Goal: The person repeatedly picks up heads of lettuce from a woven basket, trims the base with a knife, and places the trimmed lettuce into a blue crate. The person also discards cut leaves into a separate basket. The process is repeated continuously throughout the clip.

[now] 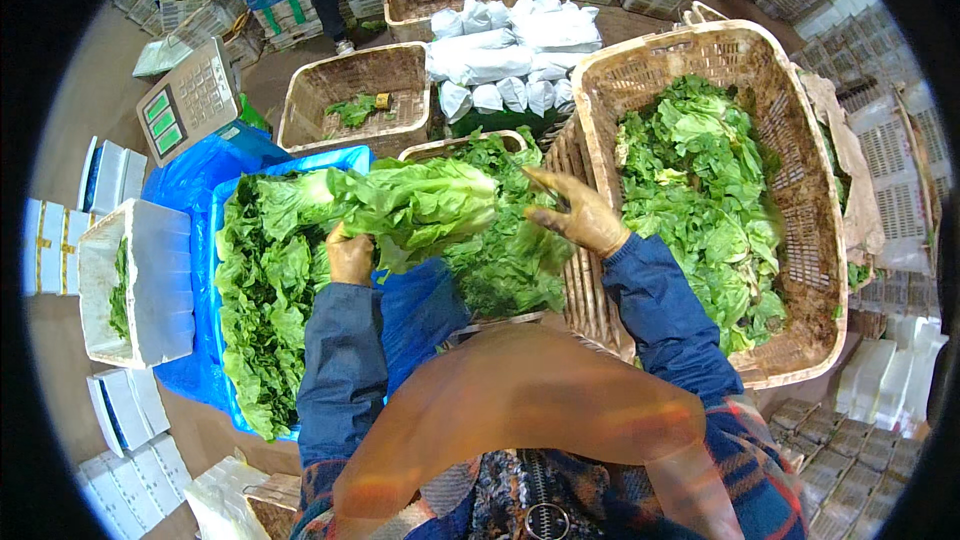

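Observation:
My left hand (350,255), in a tan glove, grips a head of green leafy lettuce (427,199) held sideways above the containers. To its right, my right hand (581,214) has thumb and fingers spread, apart from the leaves. A thin dark thing shows between those fingers, too small to name, and I cannot tell whether it is held. Under my left hand stands a blue-lined crate (219,221) packed with lettuce heads (262,307). Loose green leaves (510,270) fill a basket between my arms.
A large dirty plastic basket (817,255) with lettuce leaves stands at right. Beyond are a digital scale (187,94), a basket (356,64) with few leaves, and stacked white wrapped bundles (487,64). A white foam box (161,285) sits at left. A person's leg (322,0) shows at the back.

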`<state>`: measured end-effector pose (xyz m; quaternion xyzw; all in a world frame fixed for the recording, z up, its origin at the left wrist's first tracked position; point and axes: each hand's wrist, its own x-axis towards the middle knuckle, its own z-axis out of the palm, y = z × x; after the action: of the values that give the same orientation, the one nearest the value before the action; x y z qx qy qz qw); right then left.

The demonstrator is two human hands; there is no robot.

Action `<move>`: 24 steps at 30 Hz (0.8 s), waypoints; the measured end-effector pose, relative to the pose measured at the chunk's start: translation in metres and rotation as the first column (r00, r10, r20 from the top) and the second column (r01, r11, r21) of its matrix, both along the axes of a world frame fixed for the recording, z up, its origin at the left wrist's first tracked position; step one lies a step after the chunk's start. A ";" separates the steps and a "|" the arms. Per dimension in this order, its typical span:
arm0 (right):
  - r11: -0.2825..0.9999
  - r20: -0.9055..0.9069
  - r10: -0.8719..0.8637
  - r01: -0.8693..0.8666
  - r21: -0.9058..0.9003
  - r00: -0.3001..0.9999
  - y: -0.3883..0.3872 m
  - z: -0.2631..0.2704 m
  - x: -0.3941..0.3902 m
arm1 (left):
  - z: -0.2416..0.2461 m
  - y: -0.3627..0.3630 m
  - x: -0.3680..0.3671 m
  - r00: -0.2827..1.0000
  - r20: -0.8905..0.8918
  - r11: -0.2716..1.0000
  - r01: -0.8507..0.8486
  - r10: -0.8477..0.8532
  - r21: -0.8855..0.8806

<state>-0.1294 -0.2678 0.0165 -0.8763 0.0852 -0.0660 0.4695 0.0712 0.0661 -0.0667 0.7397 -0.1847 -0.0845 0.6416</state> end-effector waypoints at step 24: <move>0.957 -0.065 -0.105 0.119 0.266 0.992 -0.016 0.010 -0.022 | -0.085 -0.088 -0.063 0.581 -0.783 0.968 0.036 -0.224 -0.250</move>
<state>-0.1516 -0.2838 0.0269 -0.7996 0.1548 -0.0582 0.5773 0.0079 -0.0221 -0.1514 0.5346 0.0636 -0.4369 0.7206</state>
